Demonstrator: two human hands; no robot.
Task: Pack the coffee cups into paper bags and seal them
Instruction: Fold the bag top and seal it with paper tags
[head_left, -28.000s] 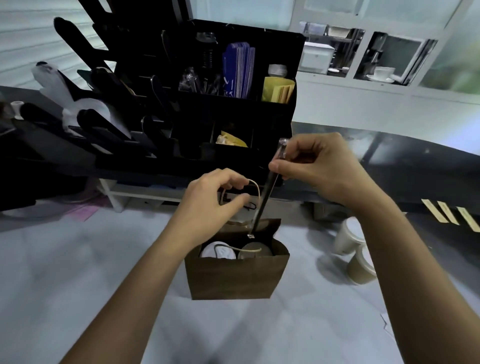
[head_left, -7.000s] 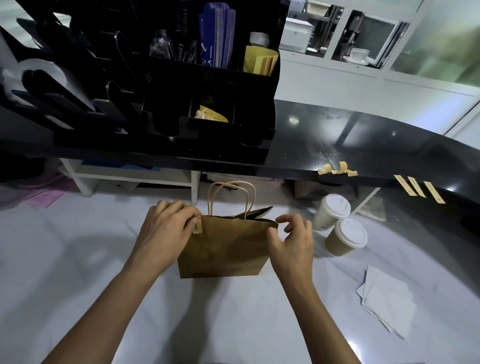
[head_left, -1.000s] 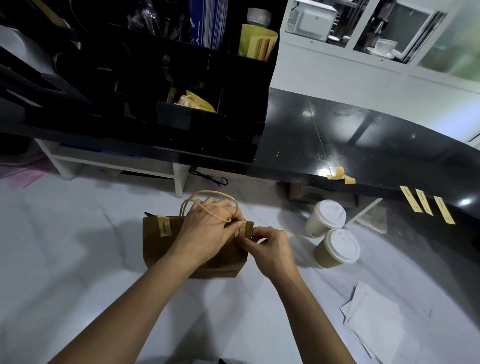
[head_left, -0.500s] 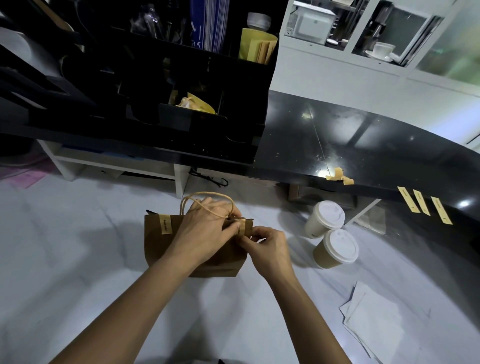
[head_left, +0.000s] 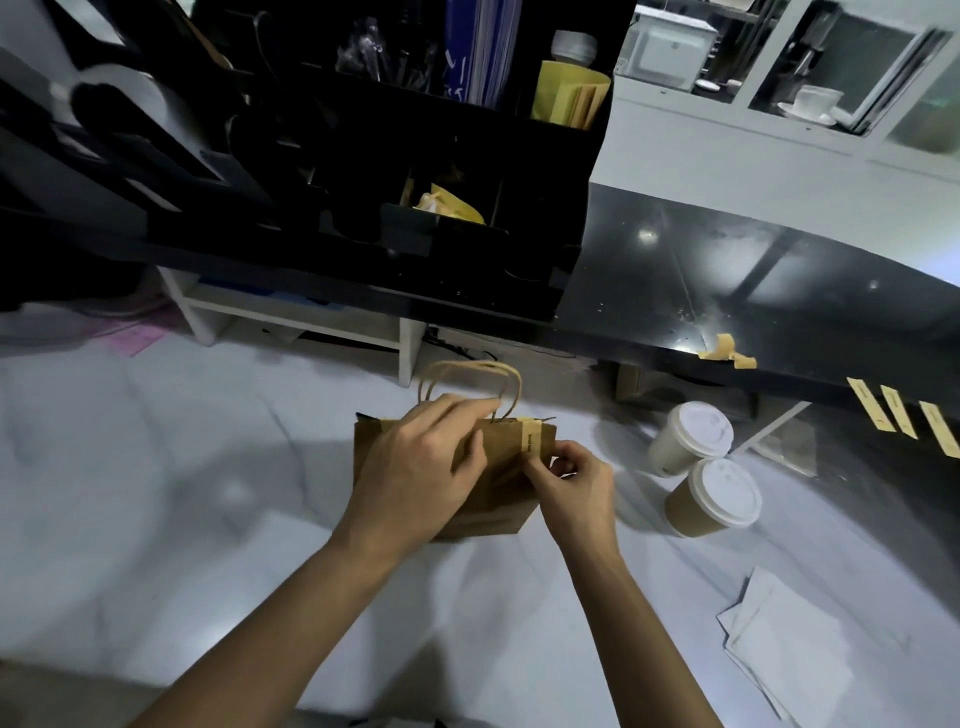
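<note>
A brown paper bag (head_left: 501, 501) with twisted paper handles (head_left: 470, 371) stands on the white counter, its top pressed flat. My left hand (head_left: 415, 467) lies over the bag's front, fingers bent over the top edge below the handles, holding it closed. A tan tape strip (head_left: 530, 438) runs over the bag's top edge near its right end. My right hand (head_left: 576, 483) pinches the strip's lower end against the bag. Two lidded paper coffee cups, one at the back (head_left: 691, 439) and one nearer (head_left: 714, 499), stand to the right of the bag. What is inside the bag is hidden.
Several tan tape strips (head_left: 898, 410) hang from the black counter edge (head_left: 649, 353) at right, beside a crumpled tape piece (head_left: 727, 352). A black organiser (head_left: 415, 171) with sleeves and packets stands behind. White paper sheets (head_left: 789, 654) lie at the lower right.
The tape strip now lies folded over the bag's right top edge, and my right hand has slid down to its lower end. My left hand stays on the bag top.
</note>
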